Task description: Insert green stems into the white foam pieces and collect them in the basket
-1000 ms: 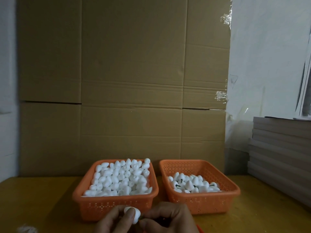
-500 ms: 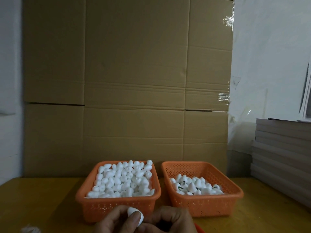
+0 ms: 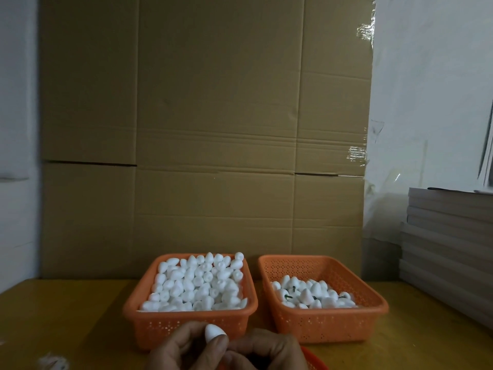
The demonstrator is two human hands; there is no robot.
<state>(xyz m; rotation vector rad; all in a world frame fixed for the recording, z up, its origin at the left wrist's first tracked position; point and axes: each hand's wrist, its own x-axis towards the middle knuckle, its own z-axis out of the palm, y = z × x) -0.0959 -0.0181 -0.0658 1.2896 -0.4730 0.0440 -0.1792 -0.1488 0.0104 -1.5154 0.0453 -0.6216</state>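
Note:
At the bottom edge, my left hand [image 3: 181, 348] pinches a white foam piece [image 3: 212, 333] between thumb and fingers. My right hand [image 3: 269, 352] is curled close against it, fingers bent inward; what it holds is hidden. The left orange basket [image 3: 186, 328] is heaped with plain white foam pieces [image 3: 200, 283]. The right orange basket [image 3: 330, 323] holds a smaller layer of foam pieces with green stems [image 3: 313, 293]. No loose stem is visible.
An orange-red container rim [image 3: 314, 360] shows under my right hand. A tall cardboard wall [image 3: 208, 129] stands behind the baskets. Stacked grey boards [image 3: 450, 244] sit at the right. A small white scrap [image 3: 52, 361] lies on the yellow table [image 3: 66, 316].
The foam piece in my left hand has turned a little more upright, and my hands have closed together. The view has shifted slightly.

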